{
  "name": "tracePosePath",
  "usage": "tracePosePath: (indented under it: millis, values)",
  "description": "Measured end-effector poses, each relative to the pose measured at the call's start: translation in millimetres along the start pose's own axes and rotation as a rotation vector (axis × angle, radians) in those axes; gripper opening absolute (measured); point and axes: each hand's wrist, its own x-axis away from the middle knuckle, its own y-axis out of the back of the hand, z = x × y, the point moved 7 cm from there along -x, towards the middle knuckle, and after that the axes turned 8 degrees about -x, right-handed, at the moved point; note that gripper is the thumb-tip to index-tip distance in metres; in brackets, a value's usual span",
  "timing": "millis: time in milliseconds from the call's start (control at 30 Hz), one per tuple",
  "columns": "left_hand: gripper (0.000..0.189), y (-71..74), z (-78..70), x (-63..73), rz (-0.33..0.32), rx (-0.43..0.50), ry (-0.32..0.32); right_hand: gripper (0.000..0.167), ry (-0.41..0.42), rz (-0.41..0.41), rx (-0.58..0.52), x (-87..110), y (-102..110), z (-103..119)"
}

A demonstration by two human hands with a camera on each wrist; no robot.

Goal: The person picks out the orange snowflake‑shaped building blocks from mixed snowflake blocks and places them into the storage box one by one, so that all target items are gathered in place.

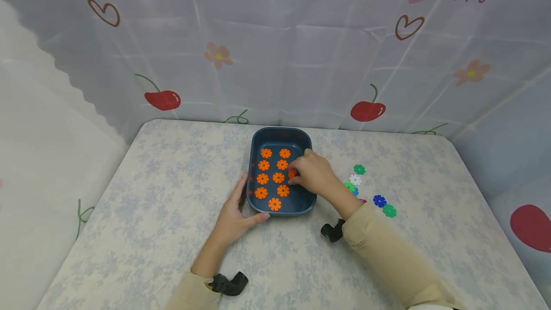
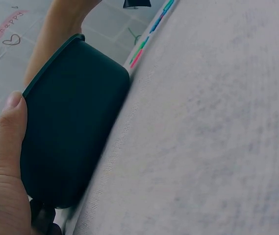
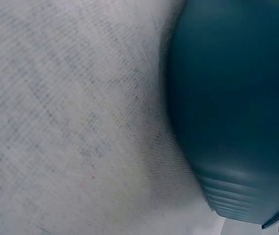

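A dark teal plastic box (image 1: 281, 131), open at the top, stands on the table with several orange notched discs (image 1: 274, 204) laid flat in rough columns on its floor. My right hand (image 1: 313, 172) reaches over the right rim and pinches one orange disc (image 1: 292, 173), partly hidden by the fingers. My left hand (image 1: 234, 220) rests against the box's near left corner, fingers straight along the left side and thumb against the near edge. In the left wrist view the thumb (image 2: 12, 122) touches the box wall (image 2: 75, 117). The right wrist view shows mostly the box's outer wall (image 3: 232, 107).
Right of the box, loose notched discs lie on the cloth-covered table (image 1: 142, 214): a white disc (image 1: 355, 179), a blue disc (image 1: 379, 201), a green disc (image 1: 389, 211) and others partly behind my right forearm. A printed curtain (image 1: 275, 61) hangs along the far edge.
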Motion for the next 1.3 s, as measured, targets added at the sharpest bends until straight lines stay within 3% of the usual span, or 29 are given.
tracePosePath:
  millis: [533,933,1300]
  values:
    - [0.112,1.2,0.6,0.0,0.000,0.013,0.009,0.025,0.034,0.029,0.023,-8.9,-2.9,1.7]
    - [0.115,-2.4,4.3,-2.8,0.029,0.014,0.067,0.027,0.025,0.024,0.108,-10.2,-1.2,2.0]
    - [0.111,-0.9,3.1,-0.1,0.002,0.021,0.025,0.023,-0.001,0.050,0.144,-9.9,-2.1,2.0]
